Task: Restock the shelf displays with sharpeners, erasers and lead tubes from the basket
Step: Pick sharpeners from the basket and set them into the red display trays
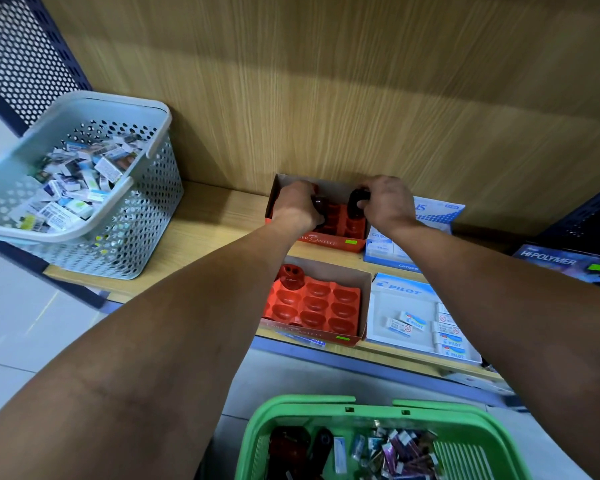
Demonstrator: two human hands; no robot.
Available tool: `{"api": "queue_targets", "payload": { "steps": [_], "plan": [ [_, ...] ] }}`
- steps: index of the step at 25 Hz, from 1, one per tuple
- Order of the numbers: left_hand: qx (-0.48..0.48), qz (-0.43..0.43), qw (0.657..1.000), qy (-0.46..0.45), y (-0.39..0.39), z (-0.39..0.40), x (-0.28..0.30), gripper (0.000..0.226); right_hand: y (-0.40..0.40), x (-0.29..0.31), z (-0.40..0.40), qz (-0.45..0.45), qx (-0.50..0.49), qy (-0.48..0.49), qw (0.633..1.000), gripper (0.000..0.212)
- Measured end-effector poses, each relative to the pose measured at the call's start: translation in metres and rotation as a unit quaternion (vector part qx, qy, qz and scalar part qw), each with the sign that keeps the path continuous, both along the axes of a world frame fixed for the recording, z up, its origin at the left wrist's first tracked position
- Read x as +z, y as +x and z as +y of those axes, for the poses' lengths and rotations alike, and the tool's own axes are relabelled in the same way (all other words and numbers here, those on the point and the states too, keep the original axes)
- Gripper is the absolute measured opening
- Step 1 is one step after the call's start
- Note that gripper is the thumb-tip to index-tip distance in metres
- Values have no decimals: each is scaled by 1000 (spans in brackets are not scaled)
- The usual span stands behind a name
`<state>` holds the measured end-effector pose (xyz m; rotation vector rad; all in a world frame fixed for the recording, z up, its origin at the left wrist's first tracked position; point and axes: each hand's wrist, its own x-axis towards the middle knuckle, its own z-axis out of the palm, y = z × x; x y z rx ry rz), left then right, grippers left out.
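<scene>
- The shelf (219, 216) carries the open display boxes in rows, so each kind of stock has its own slot within arm's reach.
- A grey basket (84, 188) sits at the shelf's left end, heaped with small boxed items; it looks parked there out of the way of the displays.
- The green basket (371, 407) stands on the floor below, just in front of the person, likely so both hands can dip in and go straight up to the shelf. It holds dark sharpeners on its left and a jumble of small packets on its right.
- The Pilot box (400, 306) at the shelf's front right holds a few erasers (413, 321), loose or stacked along its right side, with much bare floor to fill.
- The front tray (312, 303) has moulded cups that keep sharpeners upright; only one red sharpener (291, 277) stands in it, at the back left corner.
- The back tray (340, 220), against the wall, is where both hands work.
- The left hand (297, 204) curls its fingers round a dark red sharpener (320, 204), apparently seating it into a cup.
- The right hand (385, 200) pinches a black sharpener (355, 199) between thumb and curled fingers over the tray's right side, probably two at a time to save trips.
</scene>
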<state>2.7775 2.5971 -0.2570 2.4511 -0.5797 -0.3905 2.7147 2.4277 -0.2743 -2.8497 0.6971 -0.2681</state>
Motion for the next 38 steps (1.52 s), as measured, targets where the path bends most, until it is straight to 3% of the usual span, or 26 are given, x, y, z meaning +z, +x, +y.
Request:
{"api": "queue_targets", "payload": {
  "steps": [6, 9, 13, 16, 21, 25, 33, 38],
  "plan": [
    [-4, 1, 1000, -10, 0, 1, -1, 38, 10, 4, 1, 31, -21, -6, 999, 29],
    [-4, 4, 1000, -6, 0, -1, -1, 38, 6, 7, -2, 0, -50, 122, 991, 34],
    [-1, 6, 1000, -1, 0, -1, -1, 36, -4, 4, 0, -98, -83, 310, 942, 30],
    [3, 10, 1000, -13, 1, 2, 2, 35, -6, 7, 3, -135, -81, 371, 915, 24],
    [-17, 46, 996, -78, 5, 18, 7, 38, -11, 12, 16, -101, -57, 349, 930, 22],
    [-33, 29, 996, -78, 6, 37, 12, 44, -20, 15, 34, -96, -50, 342, 934, 24],
    [-36, 39, 993, -108, -1, 54, 21, 51, -31, 26, 64, -87, -49, 391, 915, 17],
    [-63, 35, 989, -126, -12, 75, 45, 38, -50, 42, 83, -106, -10, 425, 899, 21]
  ]
}}
